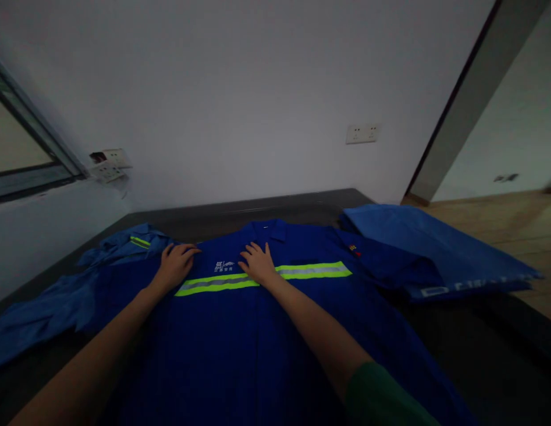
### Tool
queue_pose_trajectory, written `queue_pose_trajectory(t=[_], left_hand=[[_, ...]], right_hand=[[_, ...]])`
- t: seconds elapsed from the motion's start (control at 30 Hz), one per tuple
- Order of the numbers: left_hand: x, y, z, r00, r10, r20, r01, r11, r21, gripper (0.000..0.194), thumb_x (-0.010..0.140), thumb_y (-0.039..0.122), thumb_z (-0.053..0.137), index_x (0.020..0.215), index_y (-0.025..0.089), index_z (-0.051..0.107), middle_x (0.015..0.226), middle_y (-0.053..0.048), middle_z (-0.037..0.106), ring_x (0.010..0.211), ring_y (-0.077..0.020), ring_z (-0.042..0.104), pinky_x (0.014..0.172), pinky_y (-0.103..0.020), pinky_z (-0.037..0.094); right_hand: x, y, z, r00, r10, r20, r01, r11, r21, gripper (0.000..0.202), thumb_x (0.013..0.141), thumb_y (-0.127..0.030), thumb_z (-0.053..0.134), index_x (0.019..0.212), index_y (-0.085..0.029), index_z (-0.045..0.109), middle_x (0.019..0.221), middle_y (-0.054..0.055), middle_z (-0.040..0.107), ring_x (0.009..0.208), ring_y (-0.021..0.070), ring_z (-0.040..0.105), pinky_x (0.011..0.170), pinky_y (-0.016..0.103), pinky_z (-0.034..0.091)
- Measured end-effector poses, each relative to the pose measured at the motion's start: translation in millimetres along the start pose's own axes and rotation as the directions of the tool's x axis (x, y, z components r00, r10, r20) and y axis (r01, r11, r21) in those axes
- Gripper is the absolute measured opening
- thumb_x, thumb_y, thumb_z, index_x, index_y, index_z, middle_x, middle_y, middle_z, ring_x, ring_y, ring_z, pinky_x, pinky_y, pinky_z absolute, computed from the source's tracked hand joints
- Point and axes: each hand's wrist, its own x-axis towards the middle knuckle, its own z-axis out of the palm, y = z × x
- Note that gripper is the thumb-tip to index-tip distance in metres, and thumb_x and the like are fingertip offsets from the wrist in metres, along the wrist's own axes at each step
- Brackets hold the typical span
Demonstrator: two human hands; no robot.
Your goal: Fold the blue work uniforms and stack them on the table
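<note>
A dark blue work jacket (222, 331) lies spread out, front side up, with its collar at the far end. A yellow-green and silver reflective strip (315, 271) crosses its chest, and white lettering sits above the strip. My left hand (176, 261) rests near the shoulder on the left, fingers curved but apart, on the cloth. Flat on the chest, close to the front closure below the collar, lies my right hand (258, 264) with its fingers spread. Neither hand grips anything that I can see.
Crumpled lighter blue garments (48, 313) lie to the left on the dark table (302, 201). On the right is a folded blue sheet or bag (417, 242) with white lettering. A white wall with a socket (363, 134) stands behind; loose sockets (110, 168) hang at left.
</note>
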Motion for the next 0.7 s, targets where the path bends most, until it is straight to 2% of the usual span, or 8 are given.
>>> queue_pose_trajectory(t=[0.1,0.2,0.3,0.4,0.47,0.57,0.63,0.7], left_hand=[[18,67,-6.6,0.992,0.117,0.049,-0.112,0.989,-0.095,0.034,0.084,0.023,0.046,0.110,0.032,0.066,0.126,-0.006,0.061,0.122,-0.0254,0.050,0.114,-0.052,0.012],[26,122,-11.5,0.966,0.222,0.131,-0.199,0.966,-0.163,0.036,0.085,0.028,0.049,0.118,0.035,0.062,0.135,-0.005,0.055,0.128,-0.0257,0.046,0.114,-0.053,0.012],[26,154,-8.6,0.933,0.265,0.244,-0.214,0.953,-0.216,0.043,0.089,0.037,0.047,0.131,0.034,0.053,0.147,-0.007,0.043,0.136,-0.0276,0.036,0.113,-0.056,0.015],[25,172,3.4,0.901,0.270,0.341,-0.191,0.950,-0.248,0.050,0.091,0.045,0.043,0.140,0.033,0.043,0.153,-0.008,0.033,0.141,-0.0278,0.029,0.112,-0.057,0.017],[29,182,13.4,0.896,0.261,0.360,-0.175,0.951,-0.254,0.053,0.092,0.047,0.039,0.142,0.031,0.039,0.154,-0.008,0.029,0.142,-0.0270,0.026,0.113,-0.057,0.018],[40,201,26.4,0.900,0.216,0.379,-0.125,0.960,-0.249,0.055,0.094,0.047,0.038,0.144,0.026,0.037,0.155,-0.010,0.026,0.143,-0.0275,0.024,0.112,-0.057,0.019],[48,216,32.5,0.909,0.186,0.373,-0.099,0.965,-0.241,0.055,0.094,0.047,0.038,0.144,0.025,0.037,0.155,-0.011,0.026,0.144,-0.0279,0.021,0.112,-0.057,0.019],[54,229,37.1,0.921,0.160,0.354,-0.081,0.970,-0.229,0.054,0.094,0.047,0.037,0.144,0.025,0.038,0.155,-0.010,0.026,0.144,-0.0273,0.020,0.113,-0.055,0.018]], right_hand=[[-11,0,-20,0.996,-0.019,-0.092,0.022,0.999,0.036,0.035,0.096,-0.034,0.042,0.125,-0.022,0.058,0.135,0.006,0.054,0.134,0.0190,0.035,0.115,0.044,0.020],[-40,20,-62,0.992,-0.044,-0.116,0.050,0.998,0.047,0.035,0.092,-0.027,0.049,0.126,-0.021,0.057,0.130,0.005,0.057,0.127,0.0171,0.043,0.107,0.032,0.034],[-94,68,-120,0.994,-0.072,-0.077,0.072,0.997,-0.010,0.045,0.085,-0.016,0.055,0.130,-0.022,0.054,0.130,0.004,0.057,0.125,0.0162,0.045,0.106,0.029,0.036],[-162,132,-176,0.995,0.044,-0.085,-0.048,0.998,-0.049,0.050,0.082,-0.015,0.054,0.131,-0.025,0.053,0.130,0.005,0.057,0.123,0.0199,0.048,0.107,0.038,0.036],[-202,170,-202,0.997,0.067,-0.033,-0.070,0.994,-0.085,0.052,0.077,-0.012,0.055,0.127,-0.026,0.056,0.128,0.007,0.058,0.122,0.0241,0.050,0.106,0.045,0.037],[-238,200,-214,0.992,0.103,0.066,-0.086,0.972,-0.217,0.064,0.066,-0.004,0.056,0.126,-0.025,0.058,0.138,0.009,0.050,0.131,0.0292,0.041,0.108,0.050,0.033],[-243,205,-209,0.984,0.152,0.092,-0.117,0.945,-0.304,0.067,0.064,-0.002,0.055,0.126,-0.027,0.058,0.143,0.008,0.046,0.135,0.0323,0.034,0.109,0.057,0.028],[-237,205,-202,0.980,0.177,0.087,-0.134,0.921,-0.367,0.063,0.066,-0.003,0.053,0.123,-0.028,0.061,0.141,0.007,0.048,0.135,0.0332,0.035,0.108,0.064,0.022]])
